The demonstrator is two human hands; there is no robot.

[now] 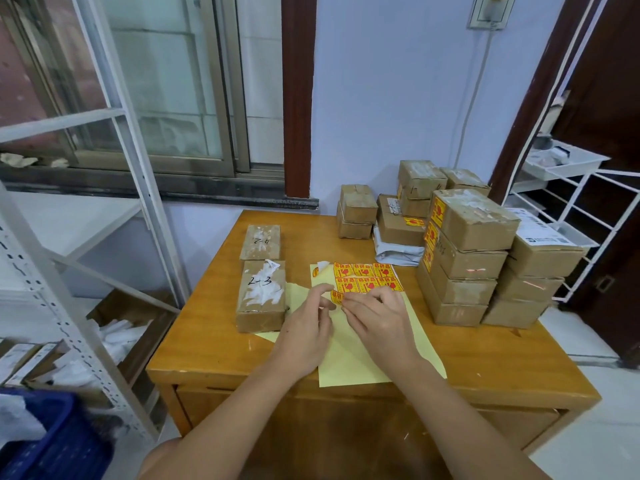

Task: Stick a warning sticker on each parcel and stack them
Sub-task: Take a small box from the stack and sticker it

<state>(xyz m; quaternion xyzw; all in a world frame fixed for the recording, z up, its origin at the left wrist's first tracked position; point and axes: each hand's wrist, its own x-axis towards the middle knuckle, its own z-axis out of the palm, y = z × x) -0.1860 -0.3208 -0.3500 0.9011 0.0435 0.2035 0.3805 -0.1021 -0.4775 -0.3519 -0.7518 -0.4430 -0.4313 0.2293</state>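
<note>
A pale yellow backing sheet [349, 355] lies on the wooden table [221, 344], with several red-and-yellow warning stickers [367, 277] in rows at its far end. Both hands meet at the sheet's left side. My right hand [375, 318] pinches the edge of one sticker [336, 296] that curls up off the sheet. My left hand [306, 325] has thumb and forefinger curled at the same sticker. Left of my hands lies a brown parcel marked 2-3 [261, 296], and behind it a parcel marked 4-2 [260, 242]. Stacked parcels with stickers on their sides [464, 258] stand at the right.
More brown parcels [356, 211] and a grey mailer bag [398, 252] sit at the table's back. A white wire rack [568, 216] stands to the right, metal shelving [69, 258] to the left, and a blue crate [52, 441] on the floor at lower left.
</note>
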